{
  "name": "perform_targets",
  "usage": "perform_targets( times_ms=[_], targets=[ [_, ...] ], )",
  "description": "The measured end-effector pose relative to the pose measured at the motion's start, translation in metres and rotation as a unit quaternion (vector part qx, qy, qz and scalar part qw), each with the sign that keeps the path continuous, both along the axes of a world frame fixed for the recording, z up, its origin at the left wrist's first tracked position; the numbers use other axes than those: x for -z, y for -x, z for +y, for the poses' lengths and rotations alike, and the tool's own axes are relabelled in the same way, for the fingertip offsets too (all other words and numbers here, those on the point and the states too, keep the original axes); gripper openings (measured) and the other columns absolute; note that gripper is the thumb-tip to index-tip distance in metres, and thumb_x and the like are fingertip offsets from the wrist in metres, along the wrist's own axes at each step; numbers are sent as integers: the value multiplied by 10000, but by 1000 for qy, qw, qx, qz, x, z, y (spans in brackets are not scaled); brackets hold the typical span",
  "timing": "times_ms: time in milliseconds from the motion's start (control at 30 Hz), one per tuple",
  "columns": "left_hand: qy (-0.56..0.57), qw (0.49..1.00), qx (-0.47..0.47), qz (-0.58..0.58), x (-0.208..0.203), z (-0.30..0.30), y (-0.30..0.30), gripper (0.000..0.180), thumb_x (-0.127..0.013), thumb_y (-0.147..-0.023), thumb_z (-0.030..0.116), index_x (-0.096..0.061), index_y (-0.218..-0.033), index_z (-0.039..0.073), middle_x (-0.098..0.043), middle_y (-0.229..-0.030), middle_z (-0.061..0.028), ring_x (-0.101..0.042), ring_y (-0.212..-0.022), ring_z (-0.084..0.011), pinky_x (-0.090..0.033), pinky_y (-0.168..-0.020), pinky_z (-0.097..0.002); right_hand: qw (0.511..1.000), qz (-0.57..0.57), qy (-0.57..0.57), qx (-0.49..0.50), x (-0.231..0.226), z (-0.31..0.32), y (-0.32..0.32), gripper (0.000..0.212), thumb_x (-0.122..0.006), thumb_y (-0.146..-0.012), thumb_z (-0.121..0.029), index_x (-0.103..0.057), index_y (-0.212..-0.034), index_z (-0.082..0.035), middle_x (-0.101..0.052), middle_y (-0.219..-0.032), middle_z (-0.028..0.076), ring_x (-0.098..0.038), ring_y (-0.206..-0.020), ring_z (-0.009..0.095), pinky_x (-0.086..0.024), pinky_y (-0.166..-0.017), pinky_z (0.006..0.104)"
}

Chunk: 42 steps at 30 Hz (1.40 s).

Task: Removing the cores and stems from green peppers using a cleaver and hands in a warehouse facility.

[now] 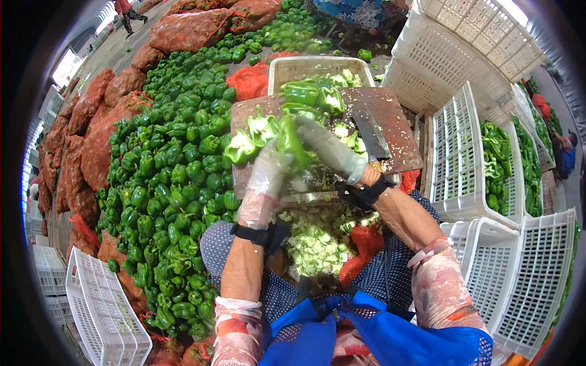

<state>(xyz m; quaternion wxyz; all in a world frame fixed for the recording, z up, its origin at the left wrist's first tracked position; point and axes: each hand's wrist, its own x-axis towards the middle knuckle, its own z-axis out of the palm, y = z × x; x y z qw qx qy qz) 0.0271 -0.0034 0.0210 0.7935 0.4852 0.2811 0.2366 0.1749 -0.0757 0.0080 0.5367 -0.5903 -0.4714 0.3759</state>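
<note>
Green pepper (289, 144) blurred between both gloved hands, above the worktop (401, 137); long axis runs roughly away from the body. Left hand (270, 166) at its left, fingers apparently curled on it. Right hand (331, 147) at its right, about as near; fingers blurred, cannot tell whether they grip. Knife (368, 133) lies beyond, farther right.

We count 1 board (400, 131); 1 knife (370, 135) near its right edge; 1 bin (320, 60), far edge; 2 opened pepper pieces (262, 127), left edge; 2 wristbands (373, 192). Piled peppers (183, 146): we can't count.
</note>
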Motion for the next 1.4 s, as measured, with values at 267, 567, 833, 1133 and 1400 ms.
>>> perform_targets(
  times_ms=[267,567,833,1133,1400],
  targets=[
    [-91,991,72,62,2,11,3,593,-628,-840,-28,-391,-1381,16,-597,-1184,-72,-600,-978,-139,-506,-814,-244,998,-30,51,-22,-8,-28,1,649,-603,-844,-230,-353,-1408,-28,-503,-1328,194,-501,-1203,275,-378,-1030,349],
    [-138,980,131,62,17,-9,5,636,-619,-805,-69,-395,-1395,11,-581,-1208,-37,-564,-1015,-112,-467,-865,-228,985,-160,45,43,-15,-33,-6,577,-630,-875,-376,-477,-1286,-1,-578,-1188,220,-583,-1094,282,-471,-923,345],
    [-73,988,134,16,23,-6,4,646,-640,-816,-38,-377,-1405,-3,-556,-1260,-58,-550,-1062,-124,-449,-918,-249,974,-53,124,184,-35,-43,-53,455,-624,-889,-316,-553,-1234,-28,-600,-1157,171,-611,-1011,230,-507,-893,369],
    [-43,984,151,87,24,1,1,767,-638,-831,-30,-239,-1483,37,-582,-1139,-57,-552,-852,-110,-484,-708,-227,806,-584,-95,-30,-6,-41,-14,375,-667,-808,-241,-591,-1169,-173,-463,-1346,118,-460,-1223,332,-406,-1010,474],
    [-46,992,114,32,10,-15,-8,658,-654,-830,-20,-363,-1415,60,-614,-1105,-60,-593,-896,-111,-498,-756,-245,833,-526,-16,168,-2,-61,-89,477,-580,-921,-298,-494,-1318,-48,-672,-1020,132,-684,-787,221,-547,-822,389]
  ],
)
